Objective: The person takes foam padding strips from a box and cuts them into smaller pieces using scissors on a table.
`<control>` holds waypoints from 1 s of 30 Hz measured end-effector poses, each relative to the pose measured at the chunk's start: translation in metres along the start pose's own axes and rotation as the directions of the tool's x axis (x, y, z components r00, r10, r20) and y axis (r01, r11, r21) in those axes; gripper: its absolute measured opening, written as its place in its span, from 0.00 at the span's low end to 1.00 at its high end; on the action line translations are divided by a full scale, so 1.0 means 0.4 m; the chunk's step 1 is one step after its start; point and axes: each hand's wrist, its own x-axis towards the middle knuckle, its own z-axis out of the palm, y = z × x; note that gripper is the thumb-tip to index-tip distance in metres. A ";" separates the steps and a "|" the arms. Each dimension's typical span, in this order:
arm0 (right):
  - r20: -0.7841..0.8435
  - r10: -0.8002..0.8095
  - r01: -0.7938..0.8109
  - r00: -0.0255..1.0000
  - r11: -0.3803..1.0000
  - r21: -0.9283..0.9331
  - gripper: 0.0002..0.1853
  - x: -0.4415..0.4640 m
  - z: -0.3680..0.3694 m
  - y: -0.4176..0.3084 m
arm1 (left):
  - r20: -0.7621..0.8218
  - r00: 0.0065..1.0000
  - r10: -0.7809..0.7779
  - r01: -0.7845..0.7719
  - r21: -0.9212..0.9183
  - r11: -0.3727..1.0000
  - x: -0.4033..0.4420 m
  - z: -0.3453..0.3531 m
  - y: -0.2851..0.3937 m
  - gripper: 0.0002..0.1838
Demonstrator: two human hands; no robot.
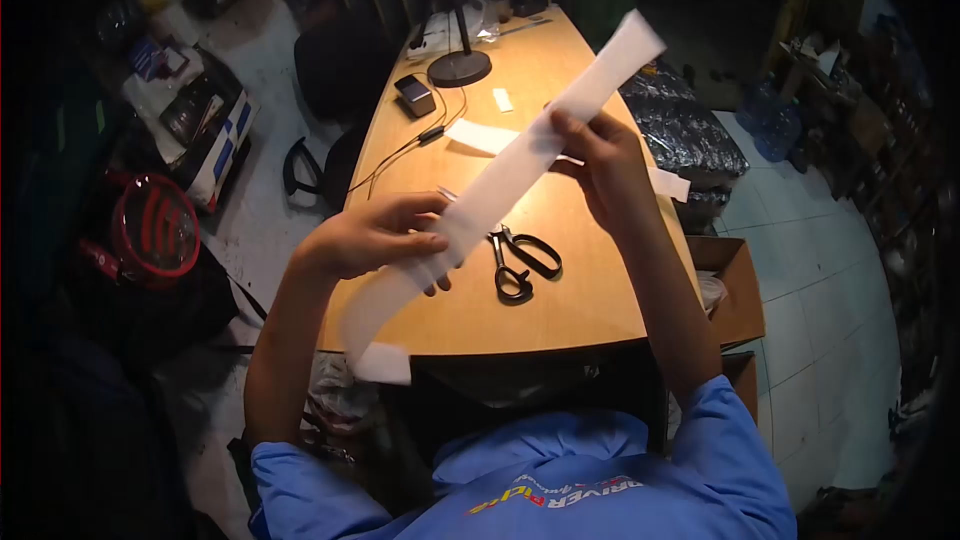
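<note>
A long white strip (500,180), paper or thin foam by its look, stretches diagonally above the table between my hands. My left hand (385,235) pinches its lower part between thumb and fingers, and the strip's end curls down past the table's front edge. Higher up, my right hand (598,152) grips it near the far end, thumb on top. Beneath the strip, black-handled scissors (515,265) lie on the table, their blades partly covered by it. Another white strip (480,137) lies across the table behind, partly hidden by my right hand and the held strip.
On the wooden table (600,310) stand a lamp base (459,68) and a small black box-shaped device (414,96) with a cable. A small white piece (502,100) lies near them. Cardboard boxes (735,290) and black-wrapped packages (680,130) stand along the right side.
</note>
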 end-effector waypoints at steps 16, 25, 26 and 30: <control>-0.263 0.219 -0.234 0.940 0.972 -0.030 0.10 0.076 -0.108 0.254 | -0.638 0.675 0.371 0.457 0.756 0.468 -0.149 -0.140 -0.305 0.19; -0.017 0.379 -0.375 0.925 0.920 0.113 0.12 0.023 -0.110 0.261 | -0.332 0.593 0.734 -0.079 0.883 0.463 0.309 0.049 -0.253 0.31; -0.014 0.368 -0.365 0.930 0.924 0.112 0.15 0.017 -0.115 0.258 | -0.439 0.727 0.528 -0.056 0.728 0.683 0.311 0.049 -0.229 0.25; -0.093 0.326 -0.339 0.941 0.921 -0.194 0.22 -0.027 -0.117 0.245 | -0.410 0.615 0.674 -0.158 0.773 0.614 0.335 0.003 -0.282 0.15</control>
